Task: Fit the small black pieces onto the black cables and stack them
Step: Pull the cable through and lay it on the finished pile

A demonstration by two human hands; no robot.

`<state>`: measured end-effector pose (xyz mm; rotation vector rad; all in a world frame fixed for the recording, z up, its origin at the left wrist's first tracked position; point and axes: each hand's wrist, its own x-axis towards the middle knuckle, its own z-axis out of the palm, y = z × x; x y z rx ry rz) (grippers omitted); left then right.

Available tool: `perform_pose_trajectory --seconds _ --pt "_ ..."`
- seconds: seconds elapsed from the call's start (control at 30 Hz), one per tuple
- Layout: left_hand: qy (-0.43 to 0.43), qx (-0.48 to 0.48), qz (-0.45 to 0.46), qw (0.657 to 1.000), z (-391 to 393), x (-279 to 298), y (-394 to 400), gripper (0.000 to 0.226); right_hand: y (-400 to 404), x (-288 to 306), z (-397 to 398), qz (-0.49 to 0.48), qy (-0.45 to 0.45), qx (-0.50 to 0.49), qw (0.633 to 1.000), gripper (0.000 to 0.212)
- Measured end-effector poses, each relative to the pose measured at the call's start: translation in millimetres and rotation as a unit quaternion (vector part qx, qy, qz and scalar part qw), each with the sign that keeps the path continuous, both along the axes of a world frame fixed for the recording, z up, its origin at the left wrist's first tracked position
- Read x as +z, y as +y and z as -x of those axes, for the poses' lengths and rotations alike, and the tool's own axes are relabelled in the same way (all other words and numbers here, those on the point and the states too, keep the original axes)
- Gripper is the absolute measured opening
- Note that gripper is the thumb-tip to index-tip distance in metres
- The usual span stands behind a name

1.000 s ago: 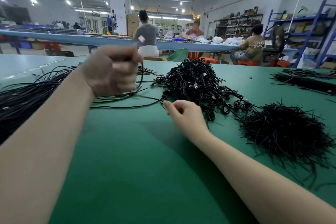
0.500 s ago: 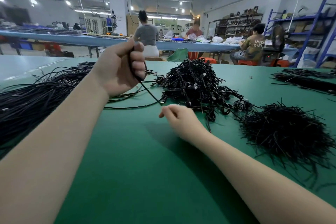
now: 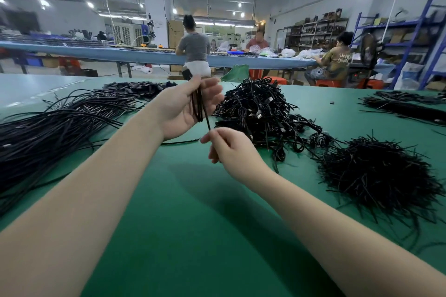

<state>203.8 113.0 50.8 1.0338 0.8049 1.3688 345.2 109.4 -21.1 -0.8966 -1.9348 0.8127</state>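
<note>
My left hand (image 3: 185, 108) is raised above the green table (image 3: 193, 236), palm towards me, holding a coiled loop of black cable (image 3: 198, 106) between thumb and fingers. The cable's free end runs down to my right hand (image 3: 229, 149), which pinches it just below and to the right. A heap of coiled black cables (image 3: 260, 113) lies behind my right hand. A mound of short black pieces (image 3: 379, 176) sits at the right. Long loose black cables (image 3: 48, 128) spread across the left of the table.
Another bundle of black cables (image 3: 405, 107) lies at the far right. A row of dark pieces (image 3: 135, 87) lies at the back left. Several people work at a long blue bench (image 3: 144, 55) beyond; blue shelving (image 3: 415, 38) stands at the right.
My left hand has turned palm towards me and opened up, with the cable now looped in it. My right hand has lifted off the table and come up close under the left.
</note>
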Motion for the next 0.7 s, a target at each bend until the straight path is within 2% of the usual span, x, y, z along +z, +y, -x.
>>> perform_pose_trajectory --seconds 0.1,0.17,0.23,0.3,0.43,0.53,0.7 --pt "-0.066 -0.033 0.011 0.997 1.7 0.8 -0.9 0.035 7.4 -10.8 -9.2 0.078 0.005 0.004 0.997 0.029" --pt "-0.071 -0.073 0.02 0.995 1.1 -4.9 0.7 0.036 12.1 -10.4 -12.6 0.151 0.068 0.003 0.986 0.028" --pt "-0.061 -0.112 0.038 0.991 -2.9 -15.8 2.1 0.036 14.3 -7.7 -14.0 0.252 0.148 0.031 0.956 0.027" --pt "-0.037 -0.145 0.061 0.987 -9.6 -29.5 3.6 0.033 15.3 -7.3 -13.9 0.308 0.194 0.059 0.93 0.021" --pt "-0.016 -0.159 0.096 0.982 -18.0 -45.8 3.2 0.032 16.7 -10.8 -15.7 0.322 0.203 0.057 0.923 0.012" --pt "0.042 -0.114 0.075 0.99 -23.2 -44.0 3.9 0.034 20.9 -13.1 -16.9 0.305 0.222 0.027 0.926 0.007" --pt "0.123 -0.045 0.035 0.991 -36.3 -34.9 3.8 0.035 22.1 -16.0 -10.7 0.258 0.267 -0.003 0.929 0.015"
